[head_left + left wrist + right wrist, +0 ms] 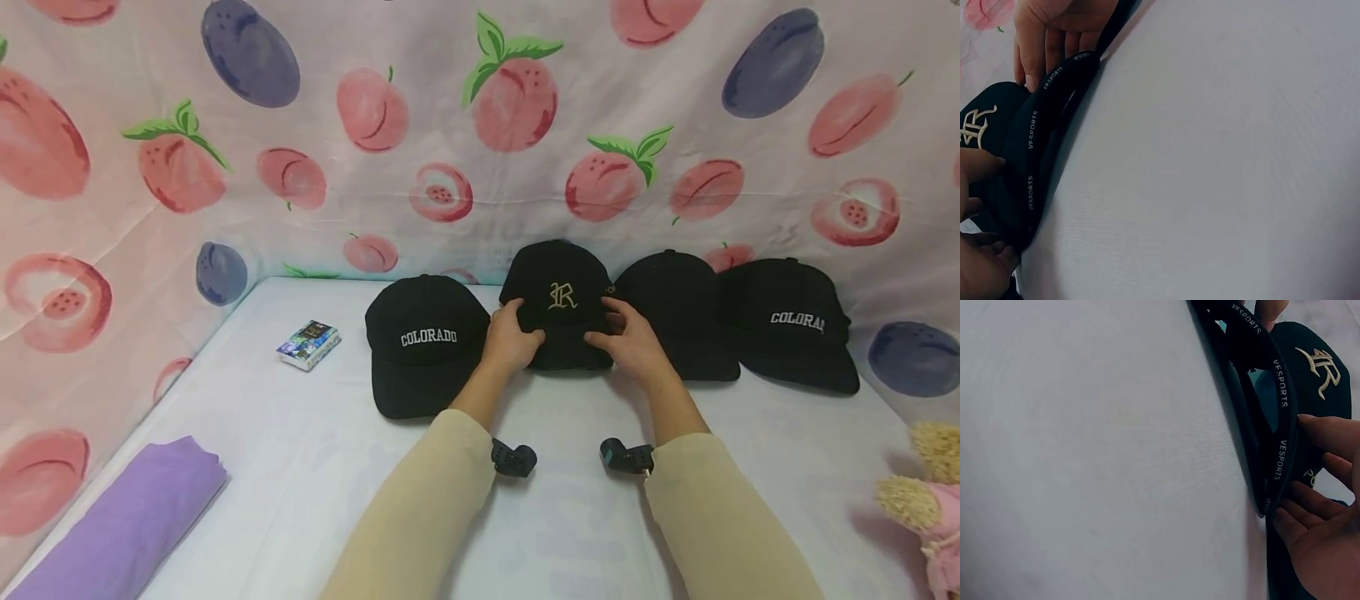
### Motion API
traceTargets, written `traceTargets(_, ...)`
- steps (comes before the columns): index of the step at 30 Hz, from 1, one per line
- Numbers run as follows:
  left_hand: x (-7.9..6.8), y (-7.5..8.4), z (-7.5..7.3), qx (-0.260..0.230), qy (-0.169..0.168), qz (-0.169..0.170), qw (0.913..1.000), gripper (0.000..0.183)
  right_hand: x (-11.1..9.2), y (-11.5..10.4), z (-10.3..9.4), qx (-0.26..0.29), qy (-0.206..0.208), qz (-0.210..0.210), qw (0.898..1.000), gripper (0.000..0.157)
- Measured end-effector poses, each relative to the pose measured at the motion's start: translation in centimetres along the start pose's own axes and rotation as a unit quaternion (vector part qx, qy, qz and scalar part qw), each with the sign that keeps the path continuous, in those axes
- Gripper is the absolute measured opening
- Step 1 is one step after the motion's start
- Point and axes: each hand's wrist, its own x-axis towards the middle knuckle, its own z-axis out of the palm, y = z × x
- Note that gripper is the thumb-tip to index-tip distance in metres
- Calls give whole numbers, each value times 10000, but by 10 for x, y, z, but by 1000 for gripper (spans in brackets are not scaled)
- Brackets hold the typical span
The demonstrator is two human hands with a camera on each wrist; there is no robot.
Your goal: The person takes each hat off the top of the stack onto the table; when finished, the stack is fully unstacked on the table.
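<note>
Both hands hold a black baseball cap [555,337] with a gold letter R on its front, near the back of the white table. My left hand [513,337] grips its left side, thumb on the front and fingers around the edge. On the opposite side my right hand [633,337] grips it the same way. In the left wrist view a black band [1032,147] lettered VESPORTS runs along the cap's edge, between the two hands. Seen from the right wrist, the right hand's fingers [1310,512] lie along the cap's side and its thumb presses near the band.
A black COLORADO cap [427,371] sits just left of the held cap. Two more black caps, a plain one [675,317] and another COLORADO one [795,350], stand to the right. A small patterned box [309,344], purple cloth [127,525] and a pink doll [941,517] lie nearer the sides.
</note>
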Motion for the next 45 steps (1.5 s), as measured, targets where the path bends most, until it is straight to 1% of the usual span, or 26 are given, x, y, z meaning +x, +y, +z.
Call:
traceTargets(4,0,1,2,-10,33,-13,10000,66,0,-1,0,-24,36,-54,10000,80)
traceTargets(8,0,4,9,-22,40,5,10000,66,0,-5,-2,27,141,-149,9998,80)
traceTargets(13,-1,7,8,6,60,28,10000,66,0,-9,-1,63,145,-213,9996,82)
traceTargets(18,1,6,4,85,-102,45,9999,68,-1,-7,-1,80,203,-168,9996,81)
traceTargets(22,3,6,-1,309,-276,28,9991,70,-3,-6,0,-29,243,-170,9996,80)
traceTargets(26,4,7,-3,516,-538,154,9971,73,-6,-5,-1,-163,244,-206,9994,81)
traceTargets(29,3,8,-4,588,-571,201,9964,75,-9,-6,0,-122,221,-243,9994,82)
traceTargets(33,0,11,-9,631,-463,309,9965,74,-11,-10,1,-28,247,-286,9993,82)
traceTargets(39,-10,16,-16,748,-460,574,9945,75,-14,-12,1,16,338,-296,9990,79)
traceTargets(45,-22,14,-22,951,-471,849,9907,74,-19,-15,2,-102,419,-324,9985,77)
